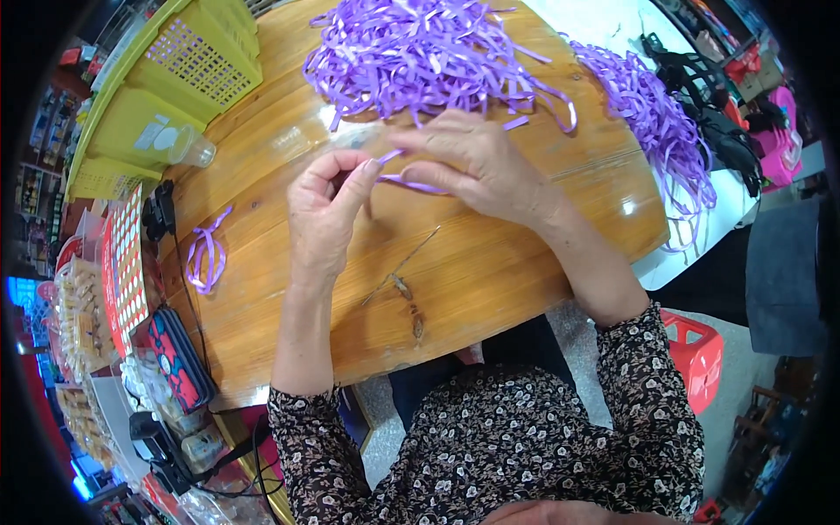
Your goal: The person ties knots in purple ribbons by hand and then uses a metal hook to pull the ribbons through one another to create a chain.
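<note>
Head view: purple ribbon [411,184], narrow and glossy, located above the middle of the worktop [534,280], between both hands, partly hidden by them. Left hand [325,210]: thumb and forefinger together, clamped on the ribbon. Right hand [486,166]: thumb and forefinger apart at the tips, ribbon running under the thumb; grip of the remaining fingers hidden, cannot tell. Beyond the hands, large tangled ribbon heap [411,57], purple, near edge just behind the right hand and partly covered by it. To the right, second ribbon heap [652,118], hanging in strands beside the worktop's edge, over a white surface [612,22]; next to it, black strapped item [709,105], kind unclear. At far left, yellow crate [197,52] with perforated walls, taking up that corner; clear plastic cup [194,147], tilted, beside the crate. Left of the left hand, well apart from it, small loose ribbon loop [203,258], purple, lying flat. Along the left edge, crowded: black cable [194,315], patterned card [129,262] with rows of small marks, dark zipped pouch [179,359] with red pattern. Below the hands, thin dark line on the wood, strand or crack, cannot tell. At right, below worktop level, red plastic stool [696,359].
</note>
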